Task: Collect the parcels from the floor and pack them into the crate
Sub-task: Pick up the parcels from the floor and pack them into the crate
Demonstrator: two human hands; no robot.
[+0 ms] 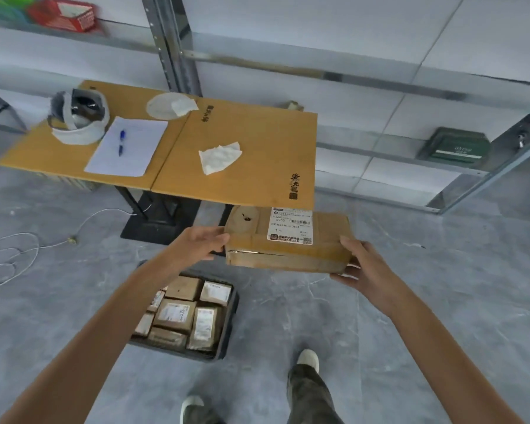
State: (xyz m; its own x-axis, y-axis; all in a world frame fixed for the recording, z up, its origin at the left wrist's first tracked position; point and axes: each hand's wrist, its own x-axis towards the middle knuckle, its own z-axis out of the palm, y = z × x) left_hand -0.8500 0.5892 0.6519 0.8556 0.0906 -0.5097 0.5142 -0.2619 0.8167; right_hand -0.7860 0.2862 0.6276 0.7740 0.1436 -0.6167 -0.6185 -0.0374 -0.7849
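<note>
One parcel (pixel 288 240) sits gripped between our left hand (pixel 201 243) and right hand (pixel 360 264); below the left hand, our forearm (pixel 129 301) hides the crate's (pixel 229 325) corner.

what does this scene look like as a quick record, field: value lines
held: cardboard parcel, white label up, off the floor
left hand: grips the parcel's left end
right hand: grips its right end, fingers beneath
crate: dark, on the floor, lower left of the parcel
in crate: packed parcels, several, some labels showing
table: wooden top, behind the crate
on table: paper sheet with a blue pen on it
</note>
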